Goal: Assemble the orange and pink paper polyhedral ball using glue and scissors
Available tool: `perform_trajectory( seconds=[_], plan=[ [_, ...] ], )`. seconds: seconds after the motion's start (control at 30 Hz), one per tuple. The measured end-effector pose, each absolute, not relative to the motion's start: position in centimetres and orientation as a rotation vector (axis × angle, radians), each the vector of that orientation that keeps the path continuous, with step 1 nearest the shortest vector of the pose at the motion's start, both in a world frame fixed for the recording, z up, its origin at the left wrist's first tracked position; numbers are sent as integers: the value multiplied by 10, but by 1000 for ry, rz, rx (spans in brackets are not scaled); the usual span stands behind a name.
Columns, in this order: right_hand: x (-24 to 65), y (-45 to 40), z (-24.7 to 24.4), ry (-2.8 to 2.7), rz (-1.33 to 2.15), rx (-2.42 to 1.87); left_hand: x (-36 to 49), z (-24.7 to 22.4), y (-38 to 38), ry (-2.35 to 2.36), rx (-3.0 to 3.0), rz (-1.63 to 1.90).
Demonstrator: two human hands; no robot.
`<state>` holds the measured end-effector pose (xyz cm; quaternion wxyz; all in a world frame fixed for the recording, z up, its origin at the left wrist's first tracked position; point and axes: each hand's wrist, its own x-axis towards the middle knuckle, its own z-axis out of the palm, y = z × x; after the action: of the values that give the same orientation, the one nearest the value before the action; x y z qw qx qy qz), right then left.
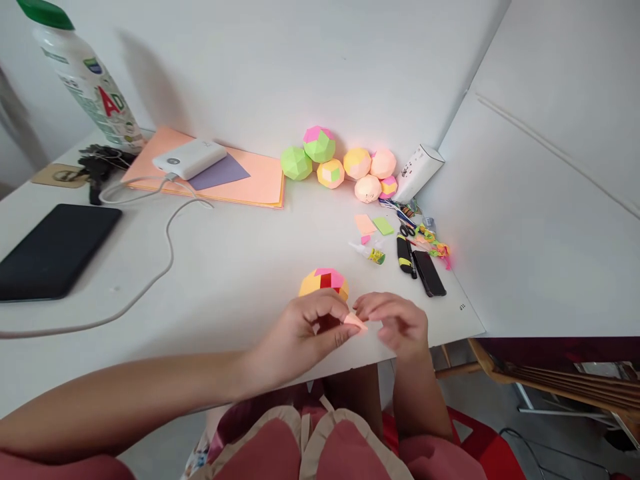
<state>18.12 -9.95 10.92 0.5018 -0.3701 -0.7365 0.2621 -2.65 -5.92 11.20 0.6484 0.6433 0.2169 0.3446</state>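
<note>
My left hand (310,333) is closed, pinching a small folded piece of peach paper (356,323) between thumb and fingers. Just to its right, my right hand (395,320) is slightly blurred, with fingers curved and thumb apart. Its fingertips come close to the paper; whether they touch it I cannot tell. Behind my left hand sits a many-sided paper ball (320,283) in yellow, pink and dark red, its lower part hidden by the fingers. A small glue bottle (370,253) lies farther back, near a peach paper square (365,224) and a green paper square (383,225).
Several finished paper balls (320,144) are grouped by the back wall. At right lie scissors (407,230), a box cutter (404,255) and a black phone (429,273). A power bank (190,159) rests on peach sheets (260,183); its white cable (167,253) crosses the left side near a black tablet (55,250).
</note>
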Motion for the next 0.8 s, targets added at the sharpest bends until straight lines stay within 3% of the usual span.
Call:
perform_trajectory(
  seconds=[0.13,0.3,0.6,0.8],
  plan=[
    [240,-54,86,-1574,334,-1651,-17,96,-75,374,1377,466],
    [271,-8,56,-1559,319,-1868,-8,84,-79,418,1194,358],
    [270,-3,37,-1385,318,-1776,-33,130,-20,440,1238,778],
    [258,18,97,-1245,402,-1469,-33,108,34,660,1389,866]
  ],
)
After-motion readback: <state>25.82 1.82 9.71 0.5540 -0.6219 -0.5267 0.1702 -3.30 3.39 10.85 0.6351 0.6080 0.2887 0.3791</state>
